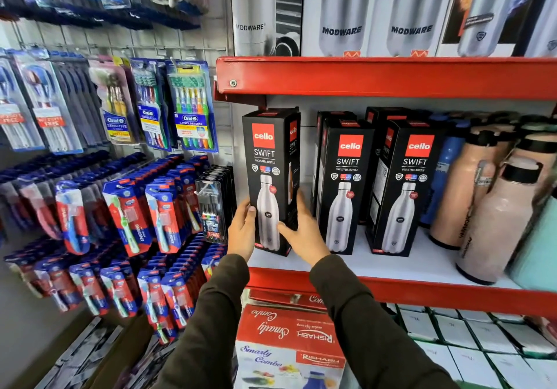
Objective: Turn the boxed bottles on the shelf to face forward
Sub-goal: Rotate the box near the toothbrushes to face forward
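Observation:
Three black boxed bottles with a red logo stand in a front row on the white shelf (391,265). The leftmost boxed bottle (269,159) shows its printed front towards me, turned slightly so its right side also shows. My left hand (242,232) grips its lower left edge. My right hand (304,232) wraps its lower right side. The middle boxed bottle (345,183) and the right boxed bottle (407,186) face forward. More black boxes stand behind them, partly hidden.
Loose pink bottles (497,217) and a blue bottle (446,174) crowd the shelf's right end. The red upper shelf edge (376,76) hangs just above the boxes. Toothbrush packs (190,105) hang on the left wall rack. A red and white carton (286,337) sits below.

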Motion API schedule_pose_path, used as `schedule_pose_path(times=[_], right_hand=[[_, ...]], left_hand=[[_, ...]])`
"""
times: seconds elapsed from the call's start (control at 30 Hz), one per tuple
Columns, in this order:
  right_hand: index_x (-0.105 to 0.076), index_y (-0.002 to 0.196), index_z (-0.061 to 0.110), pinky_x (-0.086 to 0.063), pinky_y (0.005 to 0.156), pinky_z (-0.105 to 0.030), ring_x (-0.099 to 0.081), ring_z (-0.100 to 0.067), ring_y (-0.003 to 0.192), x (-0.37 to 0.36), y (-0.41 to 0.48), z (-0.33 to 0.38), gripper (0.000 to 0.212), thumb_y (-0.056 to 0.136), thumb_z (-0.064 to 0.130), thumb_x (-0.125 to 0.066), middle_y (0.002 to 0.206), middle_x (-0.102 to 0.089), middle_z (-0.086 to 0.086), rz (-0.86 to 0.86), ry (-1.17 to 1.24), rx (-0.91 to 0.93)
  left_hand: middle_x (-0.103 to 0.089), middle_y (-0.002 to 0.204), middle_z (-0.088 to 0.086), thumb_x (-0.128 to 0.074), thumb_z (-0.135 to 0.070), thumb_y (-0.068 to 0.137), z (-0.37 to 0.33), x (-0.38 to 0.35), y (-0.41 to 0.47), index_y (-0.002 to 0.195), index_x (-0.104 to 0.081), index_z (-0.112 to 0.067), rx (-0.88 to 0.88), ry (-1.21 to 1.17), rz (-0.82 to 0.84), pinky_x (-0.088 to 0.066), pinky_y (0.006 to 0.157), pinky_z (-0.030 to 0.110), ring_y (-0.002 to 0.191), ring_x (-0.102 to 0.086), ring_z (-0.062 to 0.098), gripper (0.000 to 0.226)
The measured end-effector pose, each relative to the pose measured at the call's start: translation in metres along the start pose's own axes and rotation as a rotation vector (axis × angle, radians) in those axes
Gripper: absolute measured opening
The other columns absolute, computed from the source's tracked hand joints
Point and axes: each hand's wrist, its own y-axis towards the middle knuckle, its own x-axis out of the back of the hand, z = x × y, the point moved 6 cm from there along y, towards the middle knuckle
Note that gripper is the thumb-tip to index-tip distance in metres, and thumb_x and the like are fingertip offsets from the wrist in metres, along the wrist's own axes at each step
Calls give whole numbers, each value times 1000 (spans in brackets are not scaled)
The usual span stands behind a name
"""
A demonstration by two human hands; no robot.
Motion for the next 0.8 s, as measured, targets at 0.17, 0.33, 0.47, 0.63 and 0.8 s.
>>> schedule_pose_path(times=[0.17, 0.33, 0.47, 0.63, 0.8], right_hand=[[-2, 154, 23, -29, 108, -23, -43, -24, 137, -2, 4, -3, 82, 93, 6, -53, 153, -39, -8, -10, -77, 6], [-2, 154, 22, -30, 110, -25, -42, -25, 137, -4, 7, -12, 78, 94, 4, -49, 155, -36, -7, -3, -102, -20], [-4, 154, 25, -29, 103, -20, -46, -25, 133, -8, 7, -21, 77, 95, 5, -49, 151, -41, -8, -24, -105, -35], [-15, 153, 23, -31, 108, -24, -45, -21, 135, -7, 5, -24, 72, 94, 3, -50, 148, -45, -7, -91, -41, -22], [-33, 148, 18, -36, 109, -25, -46, -18, 133, -8, -1, -25, 51, 99, 18, -49, 144, -50, -5, -189, 100, -33]], left_hand=[[-57, 126, -7, -40, -20, 103, -1, -6, -1, 133, -49, -22, -41, 51, -2, -37, 99, 26, 118, -53, 14, 31], [-55, 130, -5, -40, -18, 103, 0, -12, -3, 138, -45, -20, -48, 67, 3, -37, 98, 25, 119, -53, 13, 35], [-55, 133, -4, -39, -20, 103, 6, -14, -5, 138, -44, -20, -36, 87, -9, -37, 99, 26, 120, -52, 13, 35], [-55, 127, -8, -42, -25, 103, 12, -13, -1, 136, -45, -22, -17, 78, -10, -38, 98, 26, 119, -53, 12, 34], [-54, 130, -7, -44, -30, 102, 17, -10, 1, 136, -49, -24, 53, 31, -24, -39, 102, 29, 120, -51, 12, 35]])
